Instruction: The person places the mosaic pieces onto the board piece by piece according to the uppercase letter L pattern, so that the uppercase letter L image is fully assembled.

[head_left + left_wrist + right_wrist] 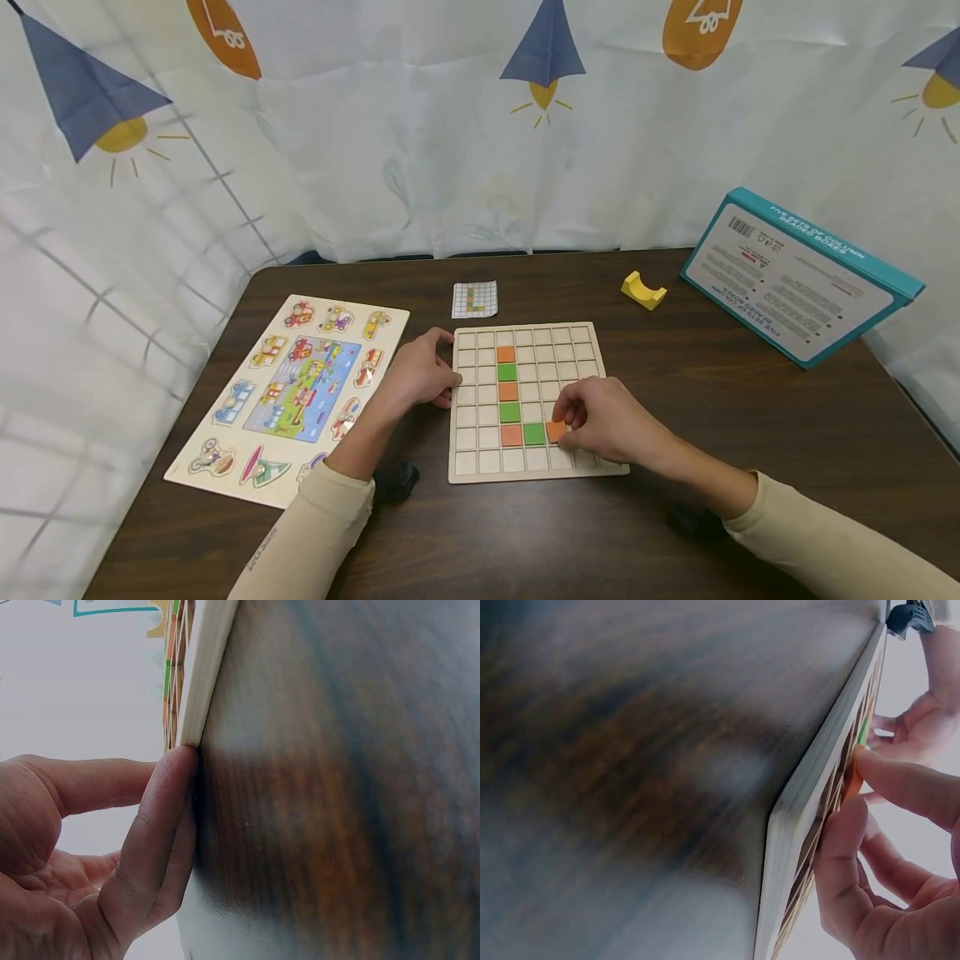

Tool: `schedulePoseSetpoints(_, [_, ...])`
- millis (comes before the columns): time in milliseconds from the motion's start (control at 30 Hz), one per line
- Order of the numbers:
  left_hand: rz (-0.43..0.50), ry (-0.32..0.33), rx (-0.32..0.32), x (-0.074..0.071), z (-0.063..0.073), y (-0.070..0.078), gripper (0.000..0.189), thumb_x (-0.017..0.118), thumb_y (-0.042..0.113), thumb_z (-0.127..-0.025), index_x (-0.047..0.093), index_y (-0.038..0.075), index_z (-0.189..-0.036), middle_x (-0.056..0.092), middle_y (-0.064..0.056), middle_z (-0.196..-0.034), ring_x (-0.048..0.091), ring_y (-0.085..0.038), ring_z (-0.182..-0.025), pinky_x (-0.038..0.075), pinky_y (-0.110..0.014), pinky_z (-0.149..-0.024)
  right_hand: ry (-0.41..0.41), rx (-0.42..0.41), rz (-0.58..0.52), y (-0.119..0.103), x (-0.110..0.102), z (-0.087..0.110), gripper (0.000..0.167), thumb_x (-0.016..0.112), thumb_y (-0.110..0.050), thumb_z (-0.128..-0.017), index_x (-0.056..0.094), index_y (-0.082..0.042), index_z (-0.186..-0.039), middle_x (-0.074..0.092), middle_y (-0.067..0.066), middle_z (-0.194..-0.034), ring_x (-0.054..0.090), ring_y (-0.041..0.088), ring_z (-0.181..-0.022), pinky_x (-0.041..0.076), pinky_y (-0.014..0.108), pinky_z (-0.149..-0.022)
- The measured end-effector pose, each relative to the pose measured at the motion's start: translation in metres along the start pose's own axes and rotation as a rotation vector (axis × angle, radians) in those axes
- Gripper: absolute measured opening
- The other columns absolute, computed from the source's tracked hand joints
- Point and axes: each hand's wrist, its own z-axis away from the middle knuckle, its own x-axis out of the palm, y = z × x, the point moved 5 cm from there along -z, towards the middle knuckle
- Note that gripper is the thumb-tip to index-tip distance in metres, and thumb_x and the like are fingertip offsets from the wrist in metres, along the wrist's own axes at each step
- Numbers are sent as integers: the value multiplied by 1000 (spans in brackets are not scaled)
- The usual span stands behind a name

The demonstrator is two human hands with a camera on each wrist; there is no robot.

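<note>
A pale wooden grid board (pixel 467 437) lies on the table between the two hands, with orange and green square tiles set in some cells. They form a column with a short row to the right at its foot. My right hand (pixel 603 421) pinches an orange tile (pixel 556 431) between thumb and fingers at the right end of that row. In the right wrist view this orange tile (pixel 852 780) shows between the fingertips, low on the board. My left hand (pixel 420 371) holds the board's left edge, its fingertips against the side (pixel 196 690).
Beyond the board lies a small pattern card (pixel 475 299). A vehicle picture puzzle (pixel 225 446) rests at left. A yellow curved block (pixel 642 292) and a teal box (pixel 798 279) are at the back right of the dark table (pixel 420 550). A printed curtain (pixel 450 150) hangs behind.
</note>
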Motion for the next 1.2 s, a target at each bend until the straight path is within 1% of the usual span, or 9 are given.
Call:
schedulePoseSetpoints(333, [7,-6,-3,1,0,0,63,72,2,-91,46,6,-148,69,-17,-95,71,-17,-55,65,-34,-53,13,1,27,1,2,-1,23,93,-10,-75,73,-14,-85,63,-3,-76,55,13,-73,49,25,-64])
schedulePoseSetpoints(767, [16,1,-16,1,1,1,63,72,1,-90,47,7,-148,69,-17,-94,71,-18,-56,65,-34,-53,17,-12,24,2,3,-1,25,94,-10,-74,72,-14,-86,63,-1,-78,55,14,-73,50,25,-65])
schedulePoseSetpoints(967, [12,1,-20,0,2,-1,62,72,2,-91,47,7,-147,69,-17,-93,71,-19,-56,65,-34,-53,23,-44,33,1,3,-1,25,93,-9,-74,71,-14,-84,63,-2,-77,55,13,-72,50,25,-63])
schedulePoseSetpoints(1200, [8,-8,-8,-1,1,-1,62,72,2,-91,46,6,-148,70,-16,-93,71,-17,-55,65,-34,-54,28,-17,27,0,-1,0,21,91,-13,-78,72,-16,-87,63,-4,-78,56,13,-73,50,26,-65])
